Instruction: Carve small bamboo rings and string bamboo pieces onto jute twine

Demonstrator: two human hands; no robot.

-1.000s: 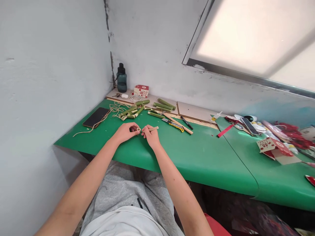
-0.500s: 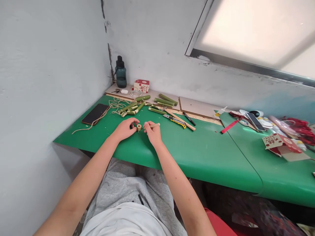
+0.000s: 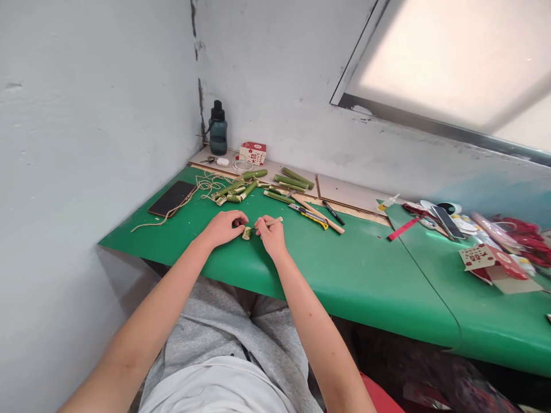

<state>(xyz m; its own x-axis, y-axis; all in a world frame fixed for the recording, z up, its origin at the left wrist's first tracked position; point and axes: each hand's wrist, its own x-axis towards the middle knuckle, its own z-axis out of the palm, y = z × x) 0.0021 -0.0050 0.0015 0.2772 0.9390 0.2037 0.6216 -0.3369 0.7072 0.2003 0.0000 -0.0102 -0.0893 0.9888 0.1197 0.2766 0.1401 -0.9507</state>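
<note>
A short green bamboo section (image 3: 247, 233) with a pale cut end sits on the green tabletop between my hands. My left hand (image 3: 224, 228) rests just left of it, its fingers curved with a gap between thumb and forefinger. The thumb tip is close to the section; whether they touch I cannot tell. My right hand (image 3: 271, 236) is closed around a slim tool with a pale wooden handle (image 3: 276, 221). Its thin dark shaft points left toward the bamboo section, and the tip is too small to make out.
Beyond my hands lie cut bamboo pieces (image 3: 235, 198), tangled string (image 3: 209, 182), a yellow utility knife (image 3: 314, 218), a hammer's wooden handle (image 3: 327, 218) and a black marker (image 3: 333, 212). A phone (image 3: 171, 199) is at left. A water bottle (image 3: 218, 131) stands in the corner.
The bamboo section has tipped so its green side shows, where its open ring end showed before. Both hands remain close around it. The whole view has shifted slightly.
</note>
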